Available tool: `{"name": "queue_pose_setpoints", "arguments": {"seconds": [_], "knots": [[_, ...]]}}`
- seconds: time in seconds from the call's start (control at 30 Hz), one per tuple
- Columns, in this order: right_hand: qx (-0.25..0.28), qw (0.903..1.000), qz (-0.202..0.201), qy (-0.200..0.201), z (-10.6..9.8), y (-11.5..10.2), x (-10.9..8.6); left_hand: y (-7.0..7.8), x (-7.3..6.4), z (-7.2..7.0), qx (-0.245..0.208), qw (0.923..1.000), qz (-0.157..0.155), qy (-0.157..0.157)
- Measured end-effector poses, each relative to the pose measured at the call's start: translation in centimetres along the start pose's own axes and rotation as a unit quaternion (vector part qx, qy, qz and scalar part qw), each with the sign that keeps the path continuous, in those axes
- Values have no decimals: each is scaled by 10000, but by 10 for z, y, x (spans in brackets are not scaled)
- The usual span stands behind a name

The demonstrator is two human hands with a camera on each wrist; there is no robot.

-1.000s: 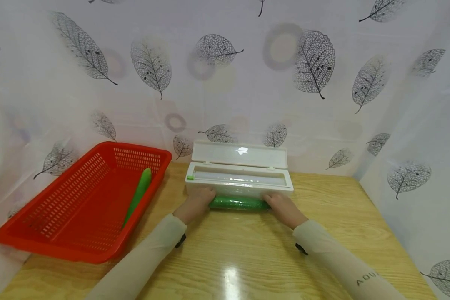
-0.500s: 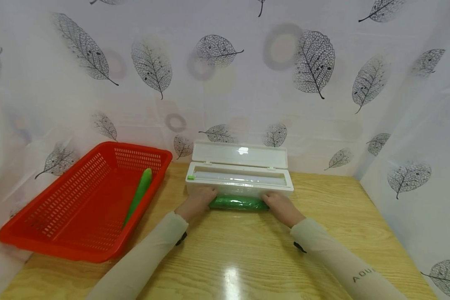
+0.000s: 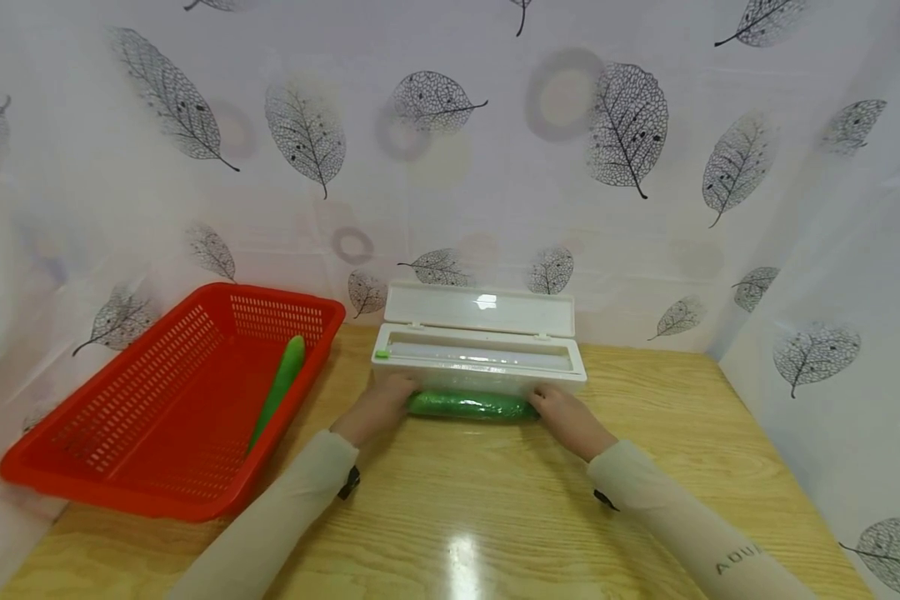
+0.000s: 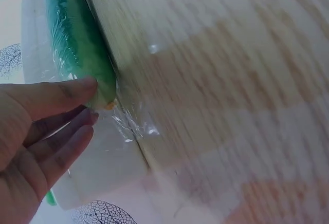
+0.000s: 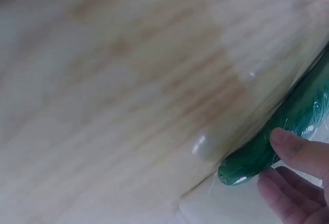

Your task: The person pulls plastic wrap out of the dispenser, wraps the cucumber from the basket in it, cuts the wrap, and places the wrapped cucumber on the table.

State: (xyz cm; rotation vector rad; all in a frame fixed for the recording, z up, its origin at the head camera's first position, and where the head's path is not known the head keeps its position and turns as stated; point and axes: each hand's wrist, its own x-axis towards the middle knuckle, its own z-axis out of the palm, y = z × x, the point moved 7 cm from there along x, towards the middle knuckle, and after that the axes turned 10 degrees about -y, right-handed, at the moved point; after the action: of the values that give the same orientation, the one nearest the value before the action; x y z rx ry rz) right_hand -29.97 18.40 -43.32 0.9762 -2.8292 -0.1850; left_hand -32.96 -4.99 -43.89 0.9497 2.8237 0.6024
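A green cucumber [image 3: 471, 406] in clear plastic wrap lies crosswise along the front of a white cling film box [image 3: 480, 367]. My left hand [image 3: 378, 408] is at its left end; in the left wrist view the thumb [image 4: 85, 88] lies on the wrapped cucumber [image 4: 82, 44], the other fingertips just below it. Loose film [image 4: 133, 118] sticks out past that tip. At the right end my right hand [image 3: 570, 417] pinches the cucumber, its thumb [image 5: 288, 142] on one side and fingers [image 5: 288, 193] on the other.
The box's lid [image 3: 480, 308] stands raised at the back, with a film roll [image 3: 480, 355] inside and a green slider [image 3: 382, 355] at its left. On the left a red plastic basket [image 3: 127, 510] holds another green cucumber [image 3: 279, 387]. A leaf-patterned curtain [image 3: 465, 192] surrounds the wooden table [image 3: 487, 508].
My left hand has shifted a little to the left, showing more of the cucumber's left end. My right hand stays nearly where it was at the right end.
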Motion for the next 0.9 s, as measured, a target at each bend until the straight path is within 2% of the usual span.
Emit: {"name": "queue_pose_setpoints", "arguments": {"seconds": [0.17,0.4,0.63,0.73,0.9], "knots": [[0,9999,67,-91,0,0,-2,-6,-2,1,134,9995,-280,-115],[-98,9999,11,51,-3,-3,-4,-7,0,3,61,9991,-341,-231],[229,9997,83,-33,2,0,-2,-11,6,8,-15,9951,-722,-678],[360,9992,119,-90,4,0,-1,-11,6,8,23,9940,-749,-795],[453,9986,199,-182,3,0,-3,-9,1,5,-35,9956,-570,-745]]}}
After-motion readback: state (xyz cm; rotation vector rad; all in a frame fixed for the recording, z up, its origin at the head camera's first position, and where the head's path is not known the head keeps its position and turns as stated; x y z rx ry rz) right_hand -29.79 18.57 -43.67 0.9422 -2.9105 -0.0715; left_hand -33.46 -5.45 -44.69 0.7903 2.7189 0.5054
